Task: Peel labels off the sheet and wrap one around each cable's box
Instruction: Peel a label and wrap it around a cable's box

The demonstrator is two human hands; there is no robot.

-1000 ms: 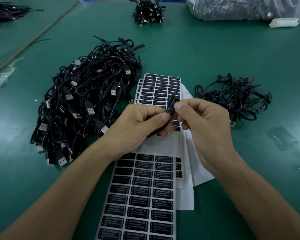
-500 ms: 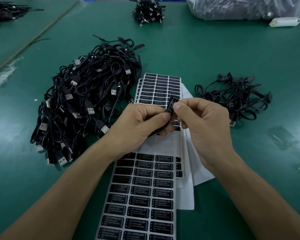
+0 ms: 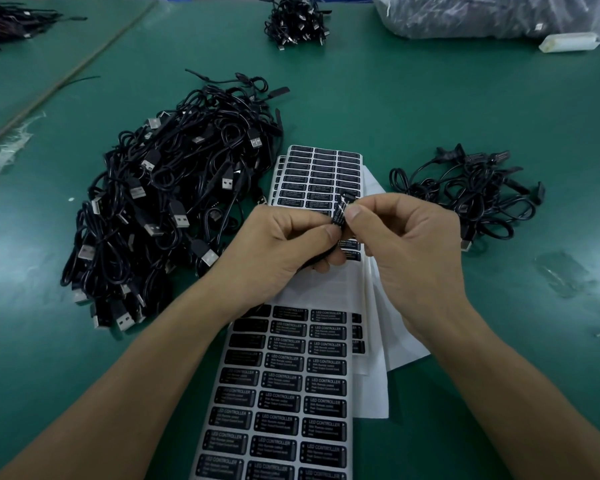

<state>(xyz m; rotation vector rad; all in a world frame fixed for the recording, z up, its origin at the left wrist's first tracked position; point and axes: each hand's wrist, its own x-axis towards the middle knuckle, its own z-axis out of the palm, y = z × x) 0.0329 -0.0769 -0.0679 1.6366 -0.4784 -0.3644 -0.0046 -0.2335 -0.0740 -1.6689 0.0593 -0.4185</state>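
Note:
A small black cable box (image 3: pixel 341 210) with a black label partly around it is held above the label sheets. My left hand (image 3: pixel 284 244) grips its lower end and the cable between thumb and fingers. My right hand (image 3: pixel 409 244) pinches the box's upper part and the label with thumb and forefinger. Below my hands lies a sheet of black "LED CONTROLLER" labels (image 3: pixel 284 403); another label sheet (image 3: pixel 321 174) lies beyond them. The cable itself is mostly hidden under my left hand.
A big heap of black USB cables (image 3: pixel 167 209) lies to the left, a smaller pile of cables (image 3: pixel 465 195) to the right. Bare white backing sheets (image 3: pixel 374 341) fan out beneath the labels. At the back are another cable bundle (image 3: pixel 295 22), a plastic bag (image 3: pixel 482 15) and a white object (image 3: pixel 568 41).
The hands have stayed in place. My fingers have shifted slightly on the box, turning it a little.

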